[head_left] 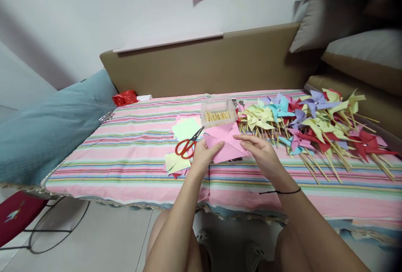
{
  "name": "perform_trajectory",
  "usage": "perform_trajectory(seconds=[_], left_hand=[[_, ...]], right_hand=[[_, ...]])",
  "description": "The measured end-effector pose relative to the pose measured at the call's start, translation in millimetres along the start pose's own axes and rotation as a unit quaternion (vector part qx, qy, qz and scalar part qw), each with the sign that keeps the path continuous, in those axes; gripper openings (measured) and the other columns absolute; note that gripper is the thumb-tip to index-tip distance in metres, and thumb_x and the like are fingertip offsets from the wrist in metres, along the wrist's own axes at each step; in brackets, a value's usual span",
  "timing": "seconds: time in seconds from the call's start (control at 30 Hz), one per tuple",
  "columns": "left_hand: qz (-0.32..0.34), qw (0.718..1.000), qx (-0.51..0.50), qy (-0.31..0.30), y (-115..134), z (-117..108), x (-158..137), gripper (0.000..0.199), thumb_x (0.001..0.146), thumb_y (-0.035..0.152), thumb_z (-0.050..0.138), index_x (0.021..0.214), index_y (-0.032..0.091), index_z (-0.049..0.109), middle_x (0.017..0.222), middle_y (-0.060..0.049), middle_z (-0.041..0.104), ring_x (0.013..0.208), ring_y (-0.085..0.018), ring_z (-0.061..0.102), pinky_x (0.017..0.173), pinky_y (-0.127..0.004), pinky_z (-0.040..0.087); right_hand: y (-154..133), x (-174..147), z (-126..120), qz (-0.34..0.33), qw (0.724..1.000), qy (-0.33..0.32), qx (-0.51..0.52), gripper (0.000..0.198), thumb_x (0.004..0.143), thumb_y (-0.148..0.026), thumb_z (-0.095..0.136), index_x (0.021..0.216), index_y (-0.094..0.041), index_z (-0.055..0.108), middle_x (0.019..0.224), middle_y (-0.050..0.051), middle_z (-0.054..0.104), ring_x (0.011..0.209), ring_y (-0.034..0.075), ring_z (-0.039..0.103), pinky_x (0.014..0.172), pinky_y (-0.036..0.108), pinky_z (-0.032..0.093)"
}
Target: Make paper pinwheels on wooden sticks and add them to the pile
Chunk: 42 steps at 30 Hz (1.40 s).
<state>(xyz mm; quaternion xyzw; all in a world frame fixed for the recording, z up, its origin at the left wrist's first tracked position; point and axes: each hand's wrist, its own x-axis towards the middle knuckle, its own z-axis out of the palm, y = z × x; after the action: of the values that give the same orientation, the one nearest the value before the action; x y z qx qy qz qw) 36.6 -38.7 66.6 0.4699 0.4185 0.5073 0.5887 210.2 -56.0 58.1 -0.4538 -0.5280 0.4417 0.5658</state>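
Between my hands is a pink square of paper [226,148], with slits running in from its corners. My left hand [204,155] grips its left side, thumb on top. At the right edge, my right hand [259,152] holds the paper between thumb and fingers. Red-handled scissors [189,142] lie just left of my left hand, blades pointing up and right. Behind the paper stands a clear plastic box [216,106] of short wooden sticks [217,116]. Pale green paper sheets [186,129] and cut yellow paper pieces [177,162] lie to the left.
Many finished paper pinwheels [314,125] on sticks are heaped at the right. A striped cloth [125,150] covers the sofa seat. A red plastic bag [124,98] sits at the back left. Cushions [367,54] are at the far right, and a red stool [21,217] stands lower left.
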Motion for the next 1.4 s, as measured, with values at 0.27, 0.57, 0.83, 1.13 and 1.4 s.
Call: perform_trajectory(seconds=[0.27,0.57,0.83,1.13,1.4], left_hand=[[-0.02,1.0,-0.005,0.004,-0.2,0.8,0.3,0.039,0.059,0.033,0.079,0.091,0.012,0.069,0.09,-0.009,0.073,0.078,-0.021,0.067,0.076,-0.035,0.052],[-0.014,0.997,0.075,-0.008,-0.1,-1.9,-0.3,0.028,0.061,0.031,0.077,0.08,0.011,0.069,0.077,-0.005,0.071,0.065,-0.016,0.062,0.061,-0.026,0.047],[-0.011,0.992,0.129,-0.015,0.9,1.6,-3.5,0.027,0.062,0.031,0.075,0.08,0.012,0.069,0.075,-0.004,0.068,0.064,-0.015,0.059,0.06,-0.025,0.045],[-0.023,0.992,0.123,-0.02,1.0,4.7,-7.4,0.022,0.068,0.033,0.068,0.063,0.014,0.059,0.052,0.003,0.052,0.045,-0.008,0.041,0.046,-0.021,0.03],[-0.012,0.991,0.126,-0.044,1.2,3.2,-8.9,0.031,0.072,0.041,0.065,0.06,0.015,0.053,0.05,0.004,0.046,0.046,-0.007,0.039,0.047,-0.021,0.029]], right_hand=[[-2.9,1.6,-20.2,-0.025,0.996,-0.06,-0.062,0.021,0.075,-0.026,0.06,0.091,-0.022,0.073,0.098,0.005,0.072,0.091,0.021,0.063,0.078,0.034,0.049],[-10.3,-1.9,-21.4,0.014,0.992,-0.119,-0.036,0.019,0.071,-0.038,0.073,0.08,-0.022,0.075,0.087,0.006,0.073,0.085,0.022,0.067,0.077,0.035,0.053],[-2.6,-2.7,-3.1,0.044,0.998,-0.043,0.026,0.024,0.07,-0.042,0.073,0.073,-0.018,0.071,0.073,0.003,0.067,0.067,0.015,0.062,0.068,0.03,0.052],[5.3,-3.9,7.8,0.037,0.998,0.001,0.049,0.021,0.063,-0.034,0.079,0.068,-0.018,0.066,0.071,0.003,0.065,0.059,0.012,0.057,0.053,0.025,0.046],[3.5,-3.9,8.9,0.029,0.999,0.008,0.028,0.022,0.061,-0.033,0.08,0.067,-0.018,0.066,0.067,0.003,0.064,0.057,0.013,0.056,0.05,0.025,0.043]])
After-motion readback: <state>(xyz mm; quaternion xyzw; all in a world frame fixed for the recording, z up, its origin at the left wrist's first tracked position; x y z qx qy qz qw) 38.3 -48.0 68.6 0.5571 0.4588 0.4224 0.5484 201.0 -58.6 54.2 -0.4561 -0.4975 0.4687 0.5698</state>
